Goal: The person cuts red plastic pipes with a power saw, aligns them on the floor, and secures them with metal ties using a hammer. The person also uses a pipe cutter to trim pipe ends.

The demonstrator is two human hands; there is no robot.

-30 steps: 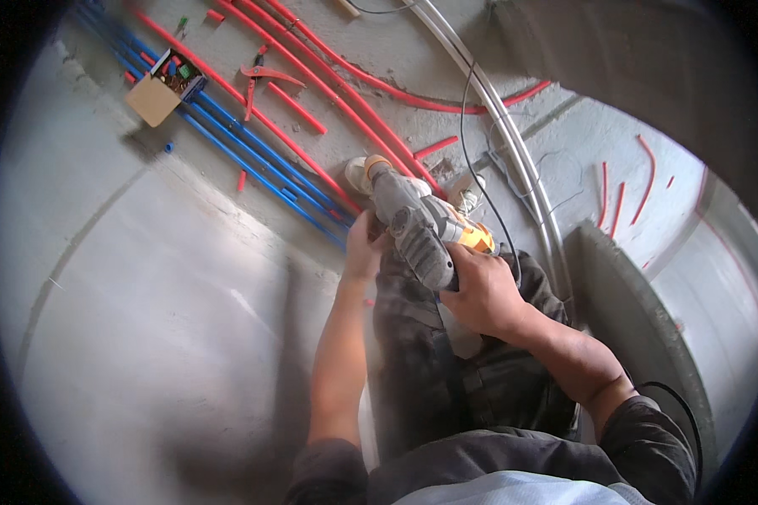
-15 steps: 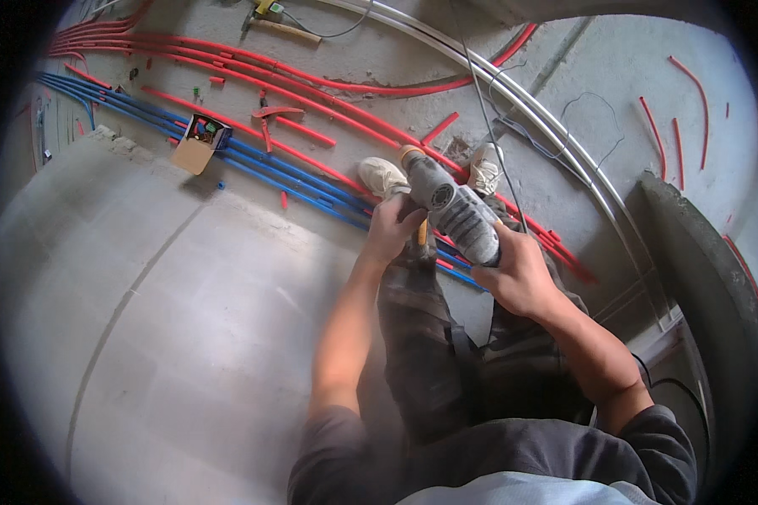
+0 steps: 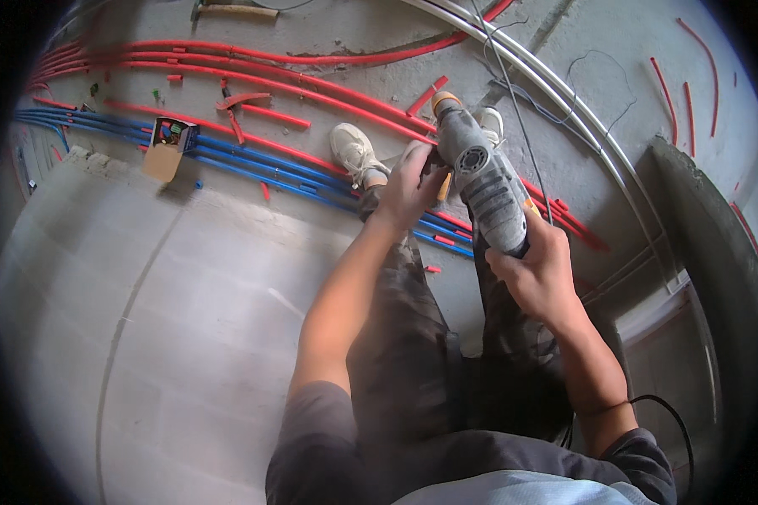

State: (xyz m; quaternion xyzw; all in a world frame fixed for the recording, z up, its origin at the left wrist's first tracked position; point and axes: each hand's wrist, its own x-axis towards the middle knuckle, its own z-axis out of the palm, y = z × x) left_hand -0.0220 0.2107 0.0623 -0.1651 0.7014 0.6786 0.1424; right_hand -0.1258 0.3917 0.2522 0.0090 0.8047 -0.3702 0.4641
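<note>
A dusty grey rotary hammer drill (image 3: pixel 480 172) is held in front of my legs, its orange-tipped nose pointing away from me. My right hand (image 3: pixel 537 265) is closed around its rear handle. Beside the front of the drill, my left hand (image 3: pixel 408 189) is curled round what looks like a dark side handle, mostly hidden by the fingers. A yellow-orange piece (image 3: pixel 444 187) shows between that hand and the drill body. My shoes stand on either side of the drill's nose, by red pipes (image 3: pixel 354 118) and blue pipes (image 3: pixel 269 172) on the floor.
An open box (image 3: pixel 167 156) of small parts sits over the blue pipes at left. A red tool (image 3: pixel 237 101) and a wooden-handled hammer (image 3: pixel 240 10) lie farther off. White pipes (image 3: pixel 556 101) curve along the right. A thin cable (image 3: pixel 518 118) runs past the drill; a concrete wall edge (image 3: pixel 707 210) stands right.
The drill has swung so its nose points farther ahead and right, both hands moving with it. The view has shifted, and my left foot shows more fully.
</note>
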